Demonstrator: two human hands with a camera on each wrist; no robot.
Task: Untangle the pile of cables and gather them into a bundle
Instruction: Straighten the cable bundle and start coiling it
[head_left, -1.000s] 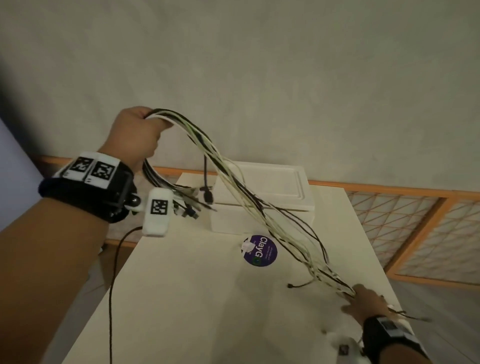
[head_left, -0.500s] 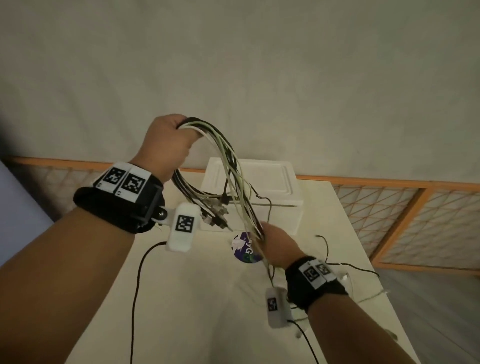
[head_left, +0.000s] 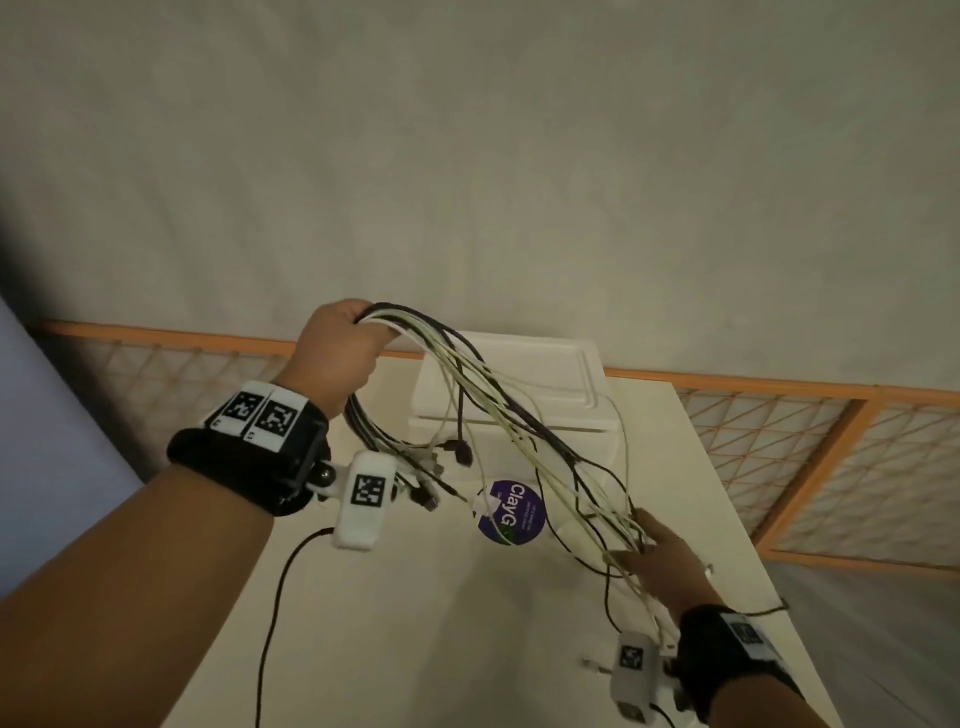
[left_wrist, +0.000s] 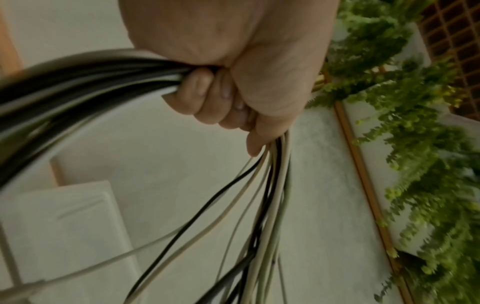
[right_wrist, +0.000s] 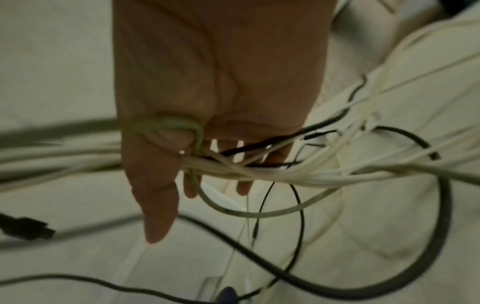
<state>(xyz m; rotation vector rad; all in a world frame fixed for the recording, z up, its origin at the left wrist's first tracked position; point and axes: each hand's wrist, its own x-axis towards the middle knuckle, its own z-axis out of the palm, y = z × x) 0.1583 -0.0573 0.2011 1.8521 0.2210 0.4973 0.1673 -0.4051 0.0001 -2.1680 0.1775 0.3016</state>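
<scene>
**Cables mostly gathered, tails still loose**

Gathered at one end: thin black and white cables (head_left: 498, 410) clamped in the raised left hand (head_left: 340, 353), fingers (left_wrist: 200, 92) curled tight round the bunch in the left wrist view, plug ends dangling just below the wrist. Sloping from there down to the right hand (head_left: 662, 558), low over the pale rectangular surface (head_left: 415, 623). Right fingers (right_wrist: 158, 216) mostly straight and spread, strands running across the palm, one greenish loop hooked over a finger; no firm grip visible, more a combing or raking hold.

Judged roughly halfway or a little past: strands lined up near the top, still crossing and looping by the right hand, several tails lying slack on the surface. Left to do, apparently: freeing those loops, drawing in the tails, folding everything into one bundle.

Open surface toward the near side. White lidded box (head_left: 514, 384) close behind the strands, round purple sticker (head_left: 511, 512) beneath them. Right edge of the surface near the right wrist, one black tail reaching toward it; a slide over that edge possible.
</scene>
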